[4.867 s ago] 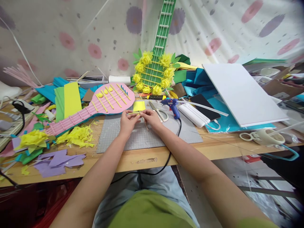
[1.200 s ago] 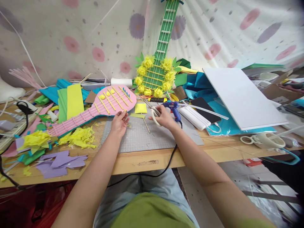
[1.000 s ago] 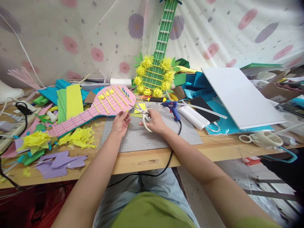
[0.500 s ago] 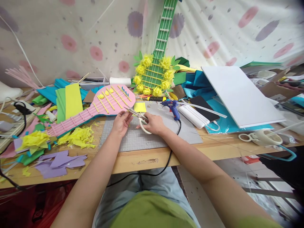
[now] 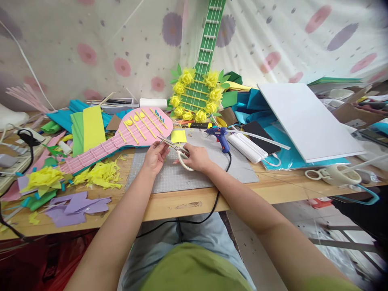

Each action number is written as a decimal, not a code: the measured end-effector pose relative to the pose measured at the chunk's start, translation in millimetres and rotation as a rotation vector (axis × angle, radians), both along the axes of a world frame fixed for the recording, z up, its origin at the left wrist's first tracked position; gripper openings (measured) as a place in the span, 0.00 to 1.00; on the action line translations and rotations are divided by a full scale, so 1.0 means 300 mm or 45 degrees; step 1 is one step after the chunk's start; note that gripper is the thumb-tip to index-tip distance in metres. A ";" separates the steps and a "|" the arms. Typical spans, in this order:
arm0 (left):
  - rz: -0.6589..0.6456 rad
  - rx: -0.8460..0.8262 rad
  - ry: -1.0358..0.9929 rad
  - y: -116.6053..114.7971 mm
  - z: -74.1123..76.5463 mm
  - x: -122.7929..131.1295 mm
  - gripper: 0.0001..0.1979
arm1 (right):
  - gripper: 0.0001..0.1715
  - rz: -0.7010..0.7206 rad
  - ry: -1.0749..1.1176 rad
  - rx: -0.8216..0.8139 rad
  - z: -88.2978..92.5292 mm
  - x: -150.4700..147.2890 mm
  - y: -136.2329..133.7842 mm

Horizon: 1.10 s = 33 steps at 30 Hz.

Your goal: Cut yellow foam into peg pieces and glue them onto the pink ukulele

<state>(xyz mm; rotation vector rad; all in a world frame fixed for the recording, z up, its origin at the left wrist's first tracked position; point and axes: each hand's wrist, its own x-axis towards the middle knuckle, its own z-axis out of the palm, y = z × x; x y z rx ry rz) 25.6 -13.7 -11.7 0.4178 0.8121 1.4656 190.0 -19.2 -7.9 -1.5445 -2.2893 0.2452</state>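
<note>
My right hand (image 5: 195, 157) grips a pair of white-handled scissors (image 5: 181, 157) by the handles over the grey cutting mat (image 5: 169, 182). The blades point up and left, to the fingertips of my left hand (image 5: 157, 157). Those fingers are pinched together, and whatever is between them is too small or hidden to make out. Just beyond the scissors lies a yellow paper square (image 5: 178, 136). A pink paper guitar (image 5: 145, 128) rests left of the mat, its body close to my left fingertips. To the right of my right hand lies a blue glue gun (image 5: 222, 138).
A green guitar (image 5: 195, 95) with yellow paper flowers stands upright at the back. Yellow scraps (image 5: 101, 173) and purple paper (image 5: 79, 207) litter the left. On the right are a white glue-stick pack (image 5: 247, 148), a white board (image 5: 309, 121) and a tape roll (image 5: 342, 174). The glue gun's black cable (image 5: 216, 200) hangs over the front edge.
Hardly anything differs. Both hands and the scissors hold nearly the same place, and the view has shifted very slightly.
</note>
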 end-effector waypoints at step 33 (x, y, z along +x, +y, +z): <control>0.267 0.156 0.572 -0.006 -0.020 0.025 0.17 | 0.22 -0.552 -0.197 -0.092 -0.007 0.106 0.067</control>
